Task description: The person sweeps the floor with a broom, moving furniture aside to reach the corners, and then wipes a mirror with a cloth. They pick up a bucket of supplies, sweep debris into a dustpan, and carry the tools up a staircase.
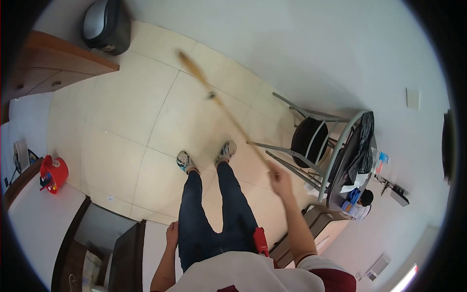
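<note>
Right hand's [280, 182] fingers clamped on stick [232, 118], aimed eleven o'clock; steer clear of chair [301, 137]; left hand's [171, 235] fingers: cannot tell.

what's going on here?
Someone is standing on a tiled floor, holding a long, light-brown stick near one end in their right hand. The stick reaches out ahead of their feet; its wider far end is blurred, so I can't tell what it is or whether it touches the floor. Their left hand hangs beside the thigh, with nothing visible in it. A metal-framed chair stands to the right, a red bucket off to the left.
</note>
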The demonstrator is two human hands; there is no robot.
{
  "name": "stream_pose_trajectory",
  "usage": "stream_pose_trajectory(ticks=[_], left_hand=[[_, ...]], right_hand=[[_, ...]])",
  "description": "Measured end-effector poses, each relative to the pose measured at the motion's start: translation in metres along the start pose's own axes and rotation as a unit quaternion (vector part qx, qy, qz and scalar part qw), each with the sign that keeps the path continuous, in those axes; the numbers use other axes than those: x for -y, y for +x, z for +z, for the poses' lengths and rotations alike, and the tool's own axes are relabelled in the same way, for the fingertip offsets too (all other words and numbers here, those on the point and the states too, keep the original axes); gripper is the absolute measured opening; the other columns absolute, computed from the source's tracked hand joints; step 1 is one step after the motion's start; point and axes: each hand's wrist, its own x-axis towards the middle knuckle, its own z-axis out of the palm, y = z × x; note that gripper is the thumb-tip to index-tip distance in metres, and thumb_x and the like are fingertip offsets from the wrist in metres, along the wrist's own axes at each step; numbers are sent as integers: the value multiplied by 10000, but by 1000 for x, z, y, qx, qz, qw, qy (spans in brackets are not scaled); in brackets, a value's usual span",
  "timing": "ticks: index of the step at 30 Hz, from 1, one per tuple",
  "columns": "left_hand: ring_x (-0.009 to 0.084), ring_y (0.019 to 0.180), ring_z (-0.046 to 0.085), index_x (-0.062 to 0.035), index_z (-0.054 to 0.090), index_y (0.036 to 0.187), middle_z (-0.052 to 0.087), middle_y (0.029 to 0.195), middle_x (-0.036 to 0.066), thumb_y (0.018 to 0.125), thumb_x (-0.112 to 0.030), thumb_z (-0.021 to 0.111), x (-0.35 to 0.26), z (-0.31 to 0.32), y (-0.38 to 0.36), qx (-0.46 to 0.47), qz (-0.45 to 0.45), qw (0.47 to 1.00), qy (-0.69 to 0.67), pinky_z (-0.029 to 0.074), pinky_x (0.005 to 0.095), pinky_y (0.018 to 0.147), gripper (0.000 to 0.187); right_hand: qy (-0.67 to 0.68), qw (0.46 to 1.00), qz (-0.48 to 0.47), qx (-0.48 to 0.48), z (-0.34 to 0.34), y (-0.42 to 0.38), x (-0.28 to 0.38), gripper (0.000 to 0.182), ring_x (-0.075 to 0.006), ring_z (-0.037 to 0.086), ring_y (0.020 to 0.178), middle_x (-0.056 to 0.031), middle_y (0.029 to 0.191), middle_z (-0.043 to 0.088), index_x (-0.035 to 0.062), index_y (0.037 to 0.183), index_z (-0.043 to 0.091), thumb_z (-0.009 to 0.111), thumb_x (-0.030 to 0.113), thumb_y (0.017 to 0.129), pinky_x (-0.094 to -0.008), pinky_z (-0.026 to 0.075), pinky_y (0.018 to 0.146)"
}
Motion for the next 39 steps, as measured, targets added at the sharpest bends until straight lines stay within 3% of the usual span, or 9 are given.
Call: stream_pose_trajectory(ticks=[4,7,12,20,26,31,35,37,39], left_hand=[[268,918,642,29,636,1099,678,985,187,971,-349,457,17,24,5,-32,-3,999,-29,480,357,828,438],[278,925,644,31,632,1101,677,984,195,968,-357,458,2,41,3,-65,-6,996,-68,478,361,834,445],[301,938,652,9,638,1105,680,983,205,952,-378,477,-51,92,-15,-123,-22,989,-84,481,365,835,447],[372,978,640,-27,669,1050,679,1011,206,922,-435,489,-72,153,-26,-156,-73,984,-41,489,409,863,464],[371,972,641,-28,668,1058,677,1020,207,909,-440,515,-73,173,-28,-186,-94,977,-54,489,405,865,464],[338,952,651,-10,659,1060,679,998,210,918,-412,532,-93,158,-41,-239,-84,943,-215,490,381,858,445],[279,941,654,11,636,1104,683,1003,192,933,-394,523,-85,157,-39,-236,-67,908,-339,490,348,857,453],[284,947,655,6,633,1118,681,1018,192,932,-389,522,-75,162,-27,-234,-58,896,-373,490,345,860,450],[282,953,655,3,632,1125,681,1025,189,930,-388,523,-72,162,-22,-224,-75,894,-381,490,345,861,450]], right_hand=[[-158,984,39,-77,-57,94,-21,378,-345,650,976,-193,1068,670,79,1220,613,564,72,845,-408,510,843],[-201,977,51,-45,-20,193,-30,391,-357,650,979,-221,1080,659,37,1247,586,563,82,860,-392,508,845],[-285,947,-32,146,78,210,27,411,-412,622,960,-247,1022,649,67,1247,564,535,111,840,-467,489,846],[-196,957,-183,112,-73,231,128,404,-396,626,964,-243,1037,653,61,1247,583,561,113,847,-445,494,847],[-294,924,-200,143,83,349,239,403,-386,637,964,-232,1033,661,26,1207,584,559,101,813,-455,517,831],[-340,874,-256,234,172,287,294,346,-404,632,966,-232,1006,663,37,1122,614,566,137,794,-457,509,854],[-208,895,-326,222,103,250,278,369,-370,638,972,-231,1073,647,77,1233,591,535,166,879,-418,508,847],[-181,915,-281,227,45,242,255,401,-264,663,938,-187,1065,671,57,1272,576,577,127,877,-353,507,802],[-278,904,-260,194,-6,229,245,401,-210,644,712,-142,837,676,7,1252,576,566,142,875,-326,513,681]])
